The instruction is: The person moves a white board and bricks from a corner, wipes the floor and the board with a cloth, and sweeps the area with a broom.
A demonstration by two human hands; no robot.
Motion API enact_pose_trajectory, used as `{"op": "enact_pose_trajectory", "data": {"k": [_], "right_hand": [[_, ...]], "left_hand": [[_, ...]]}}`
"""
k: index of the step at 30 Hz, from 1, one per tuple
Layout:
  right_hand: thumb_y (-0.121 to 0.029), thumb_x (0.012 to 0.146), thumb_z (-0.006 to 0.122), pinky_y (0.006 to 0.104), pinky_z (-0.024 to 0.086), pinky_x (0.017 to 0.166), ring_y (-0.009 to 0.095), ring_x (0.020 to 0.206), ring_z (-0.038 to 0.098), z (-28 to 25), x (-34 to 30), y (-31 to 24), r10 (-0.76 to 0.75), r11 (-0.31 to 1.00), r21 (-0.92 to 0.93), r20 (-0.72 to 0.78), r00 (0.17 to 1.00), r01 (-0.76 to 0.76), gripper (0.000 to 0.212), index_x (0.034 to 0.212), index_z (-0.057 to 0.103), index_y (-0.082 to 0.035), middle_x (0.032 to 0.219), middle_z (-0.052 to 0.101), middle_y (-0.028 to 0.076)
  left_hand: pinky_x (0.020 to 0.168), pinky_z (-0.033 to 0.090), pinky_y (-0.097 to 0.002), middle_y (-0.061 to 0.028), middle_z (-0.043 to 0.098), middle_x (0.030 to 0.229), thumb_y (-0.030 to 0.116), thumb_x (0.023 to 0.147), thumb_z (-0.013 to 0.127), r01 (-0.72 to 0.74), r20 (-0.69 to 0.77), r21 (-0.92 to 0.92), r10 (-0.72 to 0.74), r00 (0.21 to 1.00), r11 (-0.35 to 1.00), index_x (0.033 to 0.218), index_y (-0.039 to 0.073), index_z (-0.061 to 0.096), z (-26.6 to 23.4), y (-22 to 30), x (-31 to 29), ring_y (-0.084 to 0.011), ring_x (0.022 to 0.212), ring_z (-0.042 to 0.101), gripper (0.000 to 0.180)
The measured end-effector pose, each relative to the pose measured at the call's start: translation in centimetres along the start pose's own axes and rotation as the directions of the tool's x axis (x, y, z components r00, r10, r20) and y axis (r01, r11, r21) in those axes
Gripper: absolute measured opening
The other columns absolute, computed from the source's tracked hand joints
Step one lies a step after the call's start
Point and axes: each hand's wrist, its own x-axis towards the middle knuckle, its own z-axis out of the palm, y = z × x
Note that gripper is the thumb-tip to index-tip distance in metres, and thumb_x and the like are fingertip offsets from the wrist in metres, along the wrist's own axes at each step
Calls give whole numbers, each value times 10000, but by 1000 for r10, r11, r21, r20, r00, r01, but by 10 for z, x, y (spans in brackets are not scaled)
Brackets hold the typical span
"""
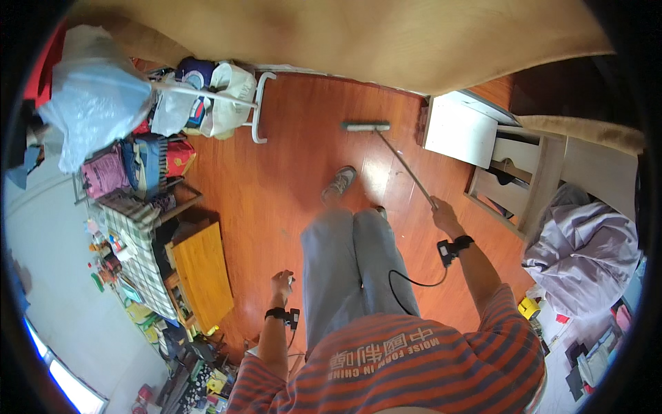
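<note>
My right hand (447, 217) is wrapped round the upper end of the thin pole of a push broom (403, 161). Its wide, narrow head, whitish with a dark greenish edge, rests on the reddish wooden floor (289, 172) ahead of my feet. Low at my left side, beside my thigh, my left hand (282, 282) has its fingers curled in. A small whitish bit shows at those fingers, too small to name. Each wrist wears a black strap with a small device, and a cable runs from the right one.
A white metal rack (256, 110) with bags stands at the far left. Nearer on the left are a wooden cabinet (205, 276) and a table with a checked cloth (141, 252). To the right stand a white cabinet (458, 131) and a lilac cloth heap (586, 259). Tan fabric (345, 41) hangs ahead.
</note>
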Motion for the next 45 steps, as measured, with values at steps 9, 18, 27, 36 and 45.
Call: {"op": "enact_pose_trajectory", "data": {"k": [9,18,27,36,45], "right_hand": [[-50,848,395,474,498,679,446,830,599,-51,53,-6,271,923,261,74,960,-281,301,1086,572,4,870,614,280],[-92,878,438,443,467,831,415,1002,566,78,-122,96,66,991,107,183,981,-86,345,1205,525,-23,1031,594,278],[-96,873,390,393,418,558,278,664,536,58,-41,47,-77,954,286,-42,996,86,409,1269,490,-109,812,579,188],[-33,795,424,466,470,841,412,995,579,160,-13,65,-173,984,-53,-56,983,170,410,1192,514,13,1044,593,294],[-103,889,413,405,515,670,333,859,625,143,-249,128,-13,999,49,196,980,4,428,1313,470,-121,1080,605,230]], "left_hand": [[467,400,-290,-101,655,723,257,826,541,70,-24,59,-69,997,996,870,17,666,46,-171,-50,-173,595,583,274],[422,365,-276,-88,637,682,255,805,542,114,-3,-99,-115,993,988,869,22,667,64,-266,-108,-146,517,507,272],[411,364,-270,-76,635,689,249,801,561,133,-4,-155,-135,991,979,852,35,660,78,-350,-114,-135,514,509,241],[387,352,-253,-74,630,677,220,812,559,104,10,-268,-105,994,958,862,19,657,96,-466,-128,-126,466,477,229],[380,352,-258,-103,634,692,193,820,561,193,67,-270,-182,981,943,855,6,660,124,-536,-156,-137,474,484,214]]}}
